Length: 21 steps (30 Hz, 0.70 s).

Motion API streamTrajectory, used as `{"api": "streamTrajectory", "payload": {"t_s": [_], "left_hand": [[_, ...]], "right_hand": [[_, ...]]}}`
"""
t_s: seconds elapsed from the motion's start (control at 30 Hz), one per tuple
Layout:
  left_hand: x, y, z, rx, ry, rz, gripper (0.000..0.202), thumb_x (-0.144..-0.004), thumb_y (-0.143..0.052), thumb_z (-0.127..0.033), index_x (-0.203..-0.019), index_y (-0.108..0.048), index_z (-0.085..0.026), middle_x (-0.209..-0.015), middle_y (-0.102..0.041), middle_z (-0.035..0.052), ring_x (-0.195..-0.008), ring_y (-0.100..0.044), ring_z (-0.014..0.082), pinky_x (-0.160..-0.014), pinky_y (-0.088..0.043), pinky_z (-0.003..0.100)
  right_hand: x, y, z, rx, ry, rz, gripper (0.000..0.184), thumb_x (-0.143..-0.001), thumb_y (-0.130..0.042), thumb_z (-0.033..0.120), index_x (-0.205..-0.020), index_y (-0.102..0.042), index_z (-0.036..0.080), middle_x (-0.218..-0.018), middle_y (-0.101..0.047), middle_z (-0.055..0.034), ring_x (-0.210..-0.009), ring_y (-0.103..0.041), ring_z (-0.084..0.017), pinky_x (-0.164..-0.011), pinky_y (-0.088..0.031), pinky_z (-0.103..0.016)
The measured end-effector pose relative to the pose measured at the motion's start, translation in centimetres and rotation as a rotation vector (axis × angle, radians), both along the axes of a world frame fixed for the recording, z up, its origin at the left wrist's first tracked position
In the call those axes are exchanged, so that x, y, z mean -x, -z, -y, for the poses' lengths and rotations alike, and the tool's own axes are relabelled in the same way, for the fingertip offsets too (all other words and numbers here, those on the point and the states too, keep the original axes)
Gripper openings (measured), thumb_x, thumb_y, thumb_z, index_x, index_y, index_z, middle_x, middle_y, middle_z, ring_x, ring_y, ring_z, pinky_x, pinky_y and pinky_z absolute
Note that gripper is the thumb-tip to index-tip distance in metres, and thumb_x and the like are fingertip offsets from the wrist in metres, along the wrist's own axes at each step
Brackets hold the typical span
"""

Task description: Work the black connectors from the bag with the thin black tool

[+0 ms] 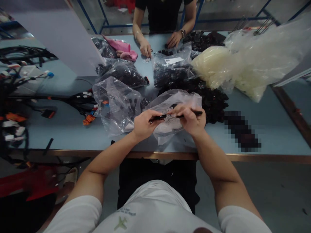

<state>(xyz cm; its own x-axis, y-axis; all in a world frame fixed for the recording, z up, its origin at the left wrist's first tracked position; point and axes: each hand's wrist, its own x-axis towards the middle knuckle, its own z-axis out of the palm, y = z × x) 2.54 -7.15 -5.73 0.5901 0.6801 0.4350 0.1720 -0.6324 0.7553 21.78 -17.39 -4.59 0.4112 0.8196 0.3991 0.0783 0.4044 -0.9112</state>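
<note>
My left hand [145, 123] is closed on a small black plastic part [158, 117], its end pointing right. Across from it, my right hand [193, 120] grips a slim black pen-like tool [190, 114] between thumb and fingers; its exact kind is unclear. Both hands hover over an opened clear plastic bag [167, 131] that holds many tiny pale pieces [173, 118]. Behind my right hand spreads a heap of black plastic parts [215, 102]. Left of my left hand lies another clear bag [118, 108], crumpled, with dark parts inside.
Black cable harnesses with orange and white connectors [88, 119] lie at left. Bags of black parts [172, 69] and a large pale-yellow bag [212, 64] stand farther back. A co-worker's hands [145, 49] work across the table. The table's front edge [97, 153] runs before me.
</note>
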Motion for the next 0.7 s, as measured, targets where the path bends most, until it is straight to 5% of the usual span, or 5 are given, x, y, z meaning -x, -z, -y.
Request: {"api": "streamTrajectory", "payload": {"t_s": [0.13, 0.33, 0.5, 0.6, 0.7], "left_hand": [[-0.1, 0.3, -0.1, 0.124, 0.019, 0.031, 0.031, -0.088, -0.088, -0.045, -0.105, -0.076, -0.022, -0.095, -0.085, 0.0046, -0.085, -0.083, 0.02, -0.077, -0.066, 0.028], [0.0, 0.4, 0.1, 0.174, 0.082, 0.061, 0.044, -0.087, -0.088, -0.054, -0.111, -0.069, -0.023, -0.099, -0.085, 0.0039, -0.086, -0.085, 0.0198, -0.081, -0.069, 0.029], [1.0, -2.0, 0.0, 0.289, 0.366, 0.031, 0.057, -0.087, -0.085, -0.062, -0.127, -0.067, -0.025, -0.104, -0.086, 0.006, -0.095, -0.086, 0.0251, -0.084, -0.072, 0.034], [2.4, -4.3, -0.6, 0.228, 0.462, 0.075, 0.041, -0.096, -0.081, -0.05, -0.128, -0.071, -0.027, -0.097, -0.086, 0.0037, -0.096, -0.086, 0.0258, -0.08, -0.073, 0.033], [4.1, -6.4, -1.5, 0.072, 0.257, 0.189, 0.032, -0.099, -0.078, -0.051, -0.122, -0.072, -0.029, -0.098, -0.086, -0.0004, -0.084, -0.085, 0.0212, -0.069, -0.072, 0.033]], "right_hand": [[-0.5, -0.2, 0.0, 0.056, 0.023, 0.178, 0.051, -0.104, -0.055, 0.068, -0.076, -0.065, 0.027, -0.08, -0.069, -0.0024, -0.077, -0.07, -0.019, -0.077, -0.06, -0.037], [-0.3, -0.9, -0.4, 0.095, -0.087, 0.535, 0.029, -0.097, -0.074, 0.055, -0.105, -0.082, 0.028, -0.095, -0.082, -0.0045, -0.085, -0.073, -0.02, -0.08, -0.058, -0.036], [-3.3, -3.8, 2.8, -0.097, -0.308, 0.488, 0.028, -0.091, -0.079, 0.057, -0.086, -0.082, 0.03, -0.067, -0.074, -0.0011, -0.061, -0.069, -0.018, -0.063, -0.058, -0.034], [-6.2, -5.5, 4.8, -0.113, -0.146, 0.366, 0.05, -0.085, -0.071, 0.081, -0.078, -0.08, 0.032, -0.06, -0.067, -0.0026, -0.055, -0.066, -0.021, -0.055, -0.058, -0.039], [-7.8, -6.5, 4.6, 0.038, 0.05, 0.347, 0.041, -0.087, -0.076, 0.073, -0.094, -0.083, 0.033, -0.08, -0.076, -0.0087, -0.075, -0.075, -0.028, -0.063, -0.062, -0.046]]}}
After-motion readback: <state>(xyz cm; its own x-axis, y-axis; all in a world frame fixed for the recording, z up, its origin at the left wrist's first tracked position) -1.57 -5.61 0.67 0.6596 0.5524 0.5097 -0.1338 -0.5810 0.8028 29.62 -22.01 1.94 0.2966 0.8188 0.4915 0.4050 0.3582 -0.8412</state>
